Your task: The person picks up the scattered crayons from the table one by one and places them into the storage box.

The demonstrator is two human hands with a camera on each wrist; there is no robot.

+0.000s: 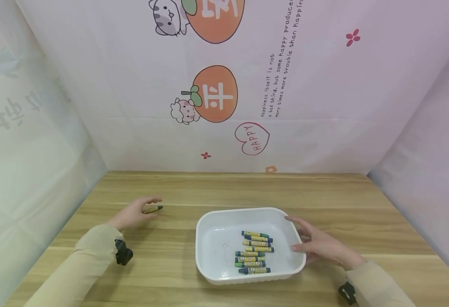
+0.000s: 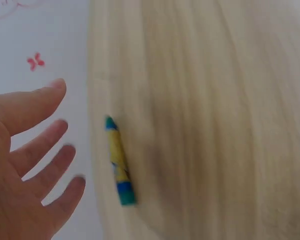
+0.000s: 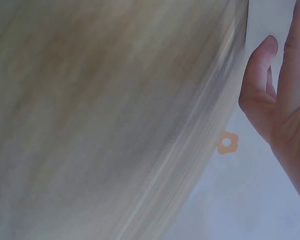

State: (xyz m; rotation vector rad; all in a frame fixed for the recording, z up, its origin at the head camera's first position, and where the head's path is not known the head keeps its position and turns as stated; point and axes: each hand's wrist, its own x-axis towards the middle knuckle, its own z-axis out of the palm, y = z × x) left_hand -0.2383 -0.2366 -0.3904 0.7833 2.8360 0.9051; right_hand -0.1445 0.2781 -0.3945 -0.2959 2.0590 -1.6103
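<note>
My left hand (image 1: 132, 215) reaches out over the table's left side, fingers spread and apart from a crayon. That crayon (image 2: 119, 162) has a yellow wrapper with blue bands and green ends, and lies on the wood beside the fingertips in the left wrist view. On the right, my right hand (image 1: 322, 245) holds the right side of a white plastic tray (image 1: 214, 258), thumb over the rim and other fingers along the outside. Several crayons (image 1: 250, 259) in yellow wrappers lie side by side in the tray, mostly toward its right half.
The wood-grain table (image 1: 163, 264) reaches back to a printed white cloth (image 1: 140, 140) with orange fruit drawings. More pale cloth hangs at the left and right sides. A black wrist camera (image 1: 122, 251) sits at the left cuff, another (image 1: 348, 293) at the right.
</note>
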